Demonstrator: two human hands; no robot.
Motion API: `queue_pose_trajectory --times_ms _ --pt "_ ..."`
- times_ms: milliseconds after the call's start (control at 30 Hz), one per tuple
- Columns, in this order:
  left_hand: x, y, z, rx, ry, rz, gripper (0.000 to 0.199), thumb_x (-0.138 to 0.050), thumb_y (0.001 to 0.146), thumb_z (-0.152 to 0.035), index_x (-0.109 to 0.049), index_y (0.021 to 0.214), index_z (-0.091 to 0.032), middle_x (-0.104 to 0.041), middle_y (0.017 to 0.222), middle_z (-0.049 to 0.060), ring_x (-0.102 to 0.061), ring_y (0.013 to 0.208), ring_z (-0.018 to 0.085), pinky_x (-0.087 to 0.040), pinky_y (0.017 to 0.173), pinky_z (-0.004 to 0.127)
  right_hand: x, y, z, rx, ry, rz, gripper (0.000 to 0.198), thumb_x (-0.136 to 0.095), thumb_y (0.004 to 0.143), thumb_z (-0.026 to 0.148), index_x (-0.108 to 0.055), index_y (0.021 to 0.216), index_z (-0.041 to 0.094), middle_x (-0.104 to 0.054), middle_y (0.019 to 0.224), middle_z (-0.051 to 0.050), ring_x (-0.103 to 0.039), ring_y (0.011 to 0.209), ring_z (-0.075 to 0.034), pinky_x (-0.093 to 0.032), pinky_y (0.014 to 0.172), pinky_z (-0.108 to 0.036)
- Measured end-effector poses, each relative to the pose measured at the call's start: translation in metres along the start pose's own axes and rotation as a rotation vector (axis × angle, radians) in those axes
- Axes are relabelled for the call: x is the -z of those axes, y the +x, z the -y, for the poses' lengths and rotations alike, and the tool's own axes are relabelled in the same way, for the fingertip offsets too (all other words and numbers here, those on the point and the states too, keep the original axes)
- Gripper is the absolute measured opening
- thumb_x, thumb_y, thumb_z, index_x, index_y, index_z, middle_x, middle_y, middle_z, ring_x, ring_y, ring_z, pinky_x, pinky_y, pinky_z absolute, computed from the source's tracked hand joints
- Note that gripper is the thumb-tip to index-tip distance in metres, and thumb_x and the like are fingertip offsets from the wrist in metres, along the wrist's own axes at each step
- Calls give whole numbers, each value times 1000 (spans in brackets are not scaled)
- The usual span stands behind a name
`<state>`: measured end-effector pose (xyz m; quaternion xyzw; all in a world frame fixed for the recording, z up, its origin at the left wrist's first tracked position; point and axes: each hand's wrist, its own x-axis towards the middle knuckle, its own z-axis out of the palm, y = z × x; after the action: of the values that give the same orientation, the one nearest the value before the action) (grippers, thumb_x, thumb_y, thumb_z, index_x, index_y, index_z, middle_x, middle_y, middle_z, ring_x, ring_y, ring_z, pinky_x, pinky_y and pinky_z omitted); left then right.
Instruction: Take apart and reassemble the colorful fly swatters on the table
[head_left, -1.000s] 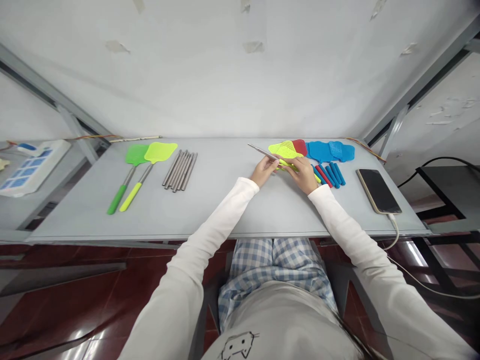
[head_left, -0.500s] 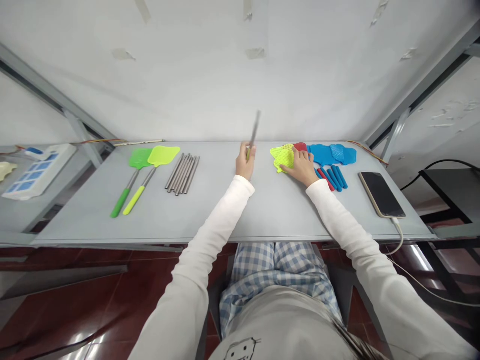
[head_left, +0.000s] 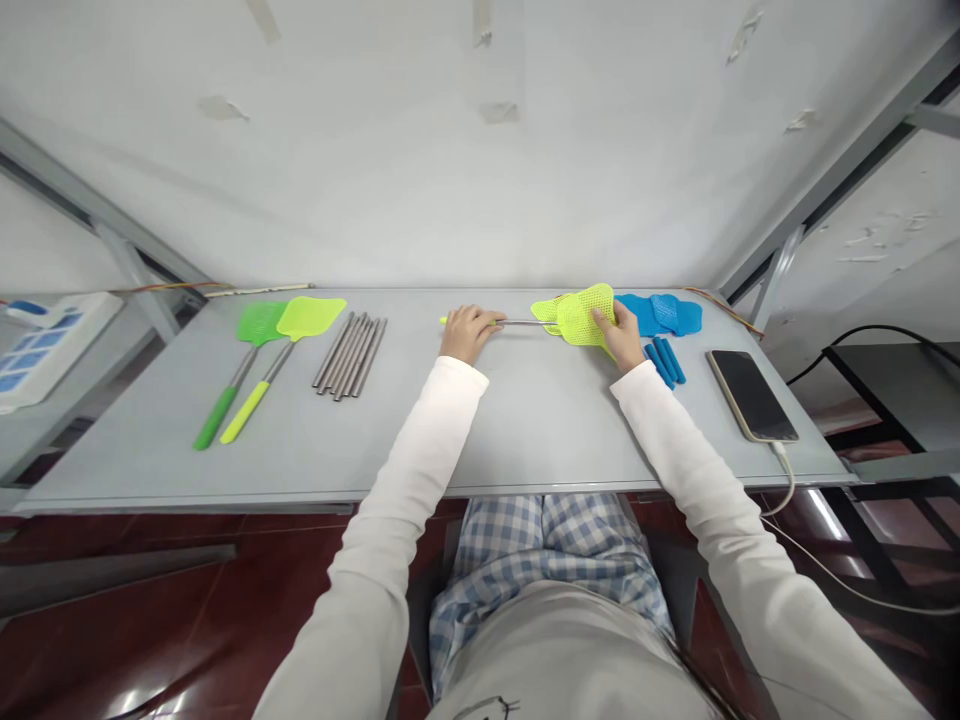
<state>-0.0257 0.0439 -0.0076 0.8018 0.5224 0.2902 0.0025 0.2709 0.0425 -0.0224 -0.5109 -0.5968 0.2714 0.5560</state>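
Note:
My left hand is closed around a fly swatter handle, a thin metal rod with a yellow grip. The rod lies nearly level and points right. In my right hand is a yellow mesh fly swatter head, pinched between thumb and fingers. The rod's tip comes up to this head's left side; whether they are joined I cannot tell. Behind it lies another yellow mesh head. Blue swatter heads spread out to the right of my right hand, with several blue grips in front.
Two assembled swatters, one green and one yellow, lie at the left. Several bare metal rods sit beside them. A phone with a white cable rests at the right. A wall stands behind the grey table.
My left hand has tipped the rod from upright to level, pointing right. My right hand has picked up a yellow swatter head from the pile and turned it toward the rod.

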Motion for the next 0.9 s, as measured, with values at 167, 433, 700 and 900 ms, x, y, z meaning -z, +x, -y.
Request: queue_pose_trajectory --times_ms 167,433,700,900 --pt "2 1 13 20 -7 -28 27 -51 93 -40 -71 107 -29 -64 89 7 -53 93 24 -35 84 35 3 -3 12 -135 296 -62 53 -74 64 61 -63 99 23 -70 104 -5 -63 103 -25 -49 93 -42" --pt "-5 1 16 8 -37 -43 30 -49 94 -43 -72 106 -29 -65 88 7 -54 91 23 -35 84 36 1 -5 25 -179 418 -22 52 -79 60 58 -66 98 25 -71 107 -3 -61 114 -26 -51 94 -40" --pt "-9 0 13 -33 -24 5 40 -42 95 -48 -71 113 -28 -64 88 8 -53 88 22 -36 83 35 5 -7 28 -227 458 -10 51 -81 59 53 -65 99 26 -71 110 -3 -61 114 -26 -53 92 -39" --pt "-4 -2 10 -79 60 14 49 -31 97 -49 -69 119 -29 -62 83 8 -51 86 23 -34 79 35 9 -8 33 -142 409 28 54 -78 63 57 -64 105 27 -70 112 -4 -61 115 -26 -52 95 -40"
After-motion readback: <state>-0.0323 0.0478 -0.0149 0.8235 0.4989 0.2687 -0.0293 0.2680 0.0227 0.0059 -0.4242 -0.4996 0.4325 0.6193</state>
